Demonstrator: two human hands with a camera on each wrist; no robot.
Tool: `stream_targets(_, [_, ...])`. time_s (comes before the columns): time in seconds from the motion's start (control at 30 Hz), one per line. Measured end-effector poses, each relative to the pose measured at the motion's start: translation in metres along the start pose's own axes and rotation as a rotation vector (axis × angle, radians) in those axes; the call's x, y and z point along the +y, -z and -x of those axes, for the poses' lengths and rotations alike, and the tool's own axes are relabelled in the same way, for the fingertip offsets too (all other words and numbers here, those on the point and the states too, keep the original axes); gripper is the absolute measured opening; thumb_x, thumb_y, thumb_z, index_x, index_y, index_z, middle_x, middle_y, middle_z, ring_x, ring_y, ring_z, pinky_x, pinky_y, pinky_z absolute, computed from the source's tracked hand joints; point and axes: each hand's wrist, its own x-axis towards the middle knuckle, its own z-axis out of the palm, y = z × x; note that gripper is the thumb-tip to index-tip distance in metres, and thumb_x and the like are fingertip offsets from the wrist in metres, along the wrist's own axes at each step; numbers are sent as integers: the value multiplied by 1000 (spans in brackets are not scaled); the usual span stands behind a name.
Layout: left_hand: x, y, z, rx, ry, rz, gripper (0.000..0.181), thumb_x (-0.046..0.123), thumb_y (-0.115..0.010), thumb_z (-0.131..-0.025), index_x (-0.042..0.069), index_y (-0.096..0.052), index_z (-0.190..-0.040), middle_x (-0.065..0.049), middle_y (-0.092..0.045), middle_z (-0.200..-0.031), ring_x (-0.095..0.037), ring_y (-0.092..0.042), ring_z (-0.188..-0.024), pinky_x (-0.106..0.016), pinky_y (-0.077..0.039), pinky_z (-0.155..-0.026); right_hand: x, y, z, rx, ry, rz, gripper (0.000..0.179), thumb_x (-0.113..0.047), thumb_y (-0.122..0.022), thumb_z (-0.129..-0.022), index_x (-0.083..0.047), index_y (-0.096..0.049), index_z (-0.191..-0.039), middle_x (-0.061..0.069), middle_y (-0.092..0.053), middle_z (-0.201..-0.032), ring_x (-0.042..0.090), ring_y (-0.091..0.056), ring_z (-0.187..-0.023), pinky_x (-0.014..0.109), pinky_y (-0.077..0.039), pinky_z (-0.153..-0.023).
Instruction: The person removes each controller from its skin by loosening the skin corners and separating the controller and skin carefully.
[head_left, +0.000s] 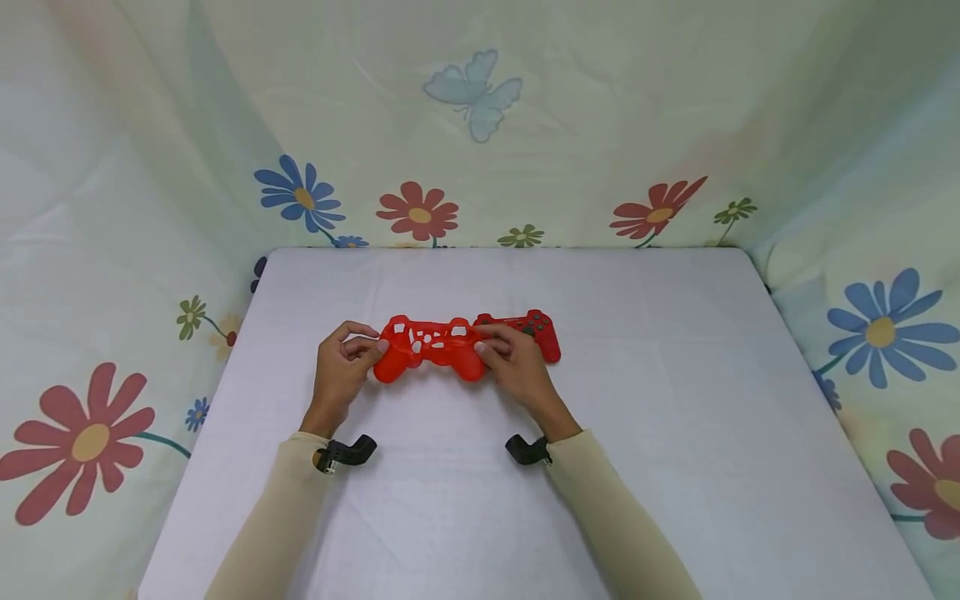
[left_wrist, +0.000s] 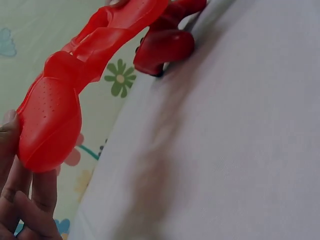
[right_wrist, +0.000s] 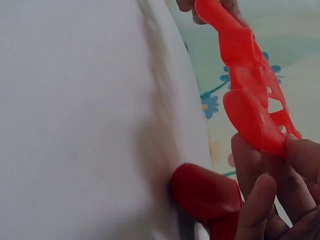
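A bright red silicone controller cover (head_left: 431,342), with cut-out holes on its face, is held above the table between both hands. My left hand (head_left: 347,371) pinches its left end between thumb and fingers; in the left wrist view the dotted grip of the cover (left_wrist: 50,120) shows beside the fingers. At the other end, my right hand (head_left: 517,367) pinches the right grip, also seen in the right wrist view as a hand (right_wrist: 280,185). Behind the right hand lies a darker red game controller (head_left: 547,337), partly hidden by the hand and cover.
The white table (head_left: 675,400) runs out on both sides of the hands. A curtain (head_left: 585,108) printed with flowers and a butterfly hangs behind it and along its sides. Each wrist carries a black strapped mount (head_left: 352,451).
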Motion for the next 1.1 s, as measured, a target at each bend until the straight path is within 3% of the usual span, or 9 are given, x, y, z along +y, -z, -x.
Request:
stream_targets(0.13, [-3,9,-4,44,-21,-10,42,28,-79,-98,4,-60,-127,4,-80,-96,-19,-65,-90,-28,-54,-65,-8,-11,-8,-6,8,42,32,-22,-70,-104,-21,-70,-137,3,-82,-113,20,-74,-106,36,-62,-91])
stream_targets(0.2, [-4,13,-6,64,-32,-15,40,24,-79,-98,2,-60,-126,-4,-81,-99,-19,-65,-89,-26,-54,-67,-13,-16,-12,-11,4,56,32,-23,-70,-105,-21,-70,-137,2,-82,-112,19,-74,-108,38,-62,-95])
stream_targets(0.4, [-6,27,-14,107,-30,-53,29,19,-78,-99,5,-64,-120,-19,-78,-109,-19,-66,-90,-21,-57,-75,-23,-34,-23,-21,-14,68,32,-23,-70,-105,-20,-69,-137,3,-81,-116,19,-75,-111,39,-63,-95])
stream_targets(0.67, [-15,45,-33,142,-43,-174,27,29,-78,-99,12,-67,-115,-13,-79,-105,-22,-65,-87,-18,-54,-69,-30,-60,-43,-22,-25,89,30,-21,-70,-105,-17,-71,-134,5,-82,-113,18,-76,-106,36,-64,-89])
stream_targets(0.87, [-26,51,-44,156,5,-231,28,32,-78,-99,13,-67,-116,-12,-79,-105,-21,-65,-85,-15,-54,-70,-26,-77,-55,-13,-37,170,27,-20,-70,-104,-17,-73,-131,6,-83,-111,19,-77,-105,37,-62,-88])
stream_targets(1.1, [-35,57,-51,178,33,-281,24,31,-77,-99,14,-67,-113,-12,-80,-101,-22,-67,-85,-15,-54,-70,-23,-95,-62,-19,-110,215,31,-21,-70,-104,-16,-71,-135,8,-81,-117,22,-78,-106,33,-63,-83])
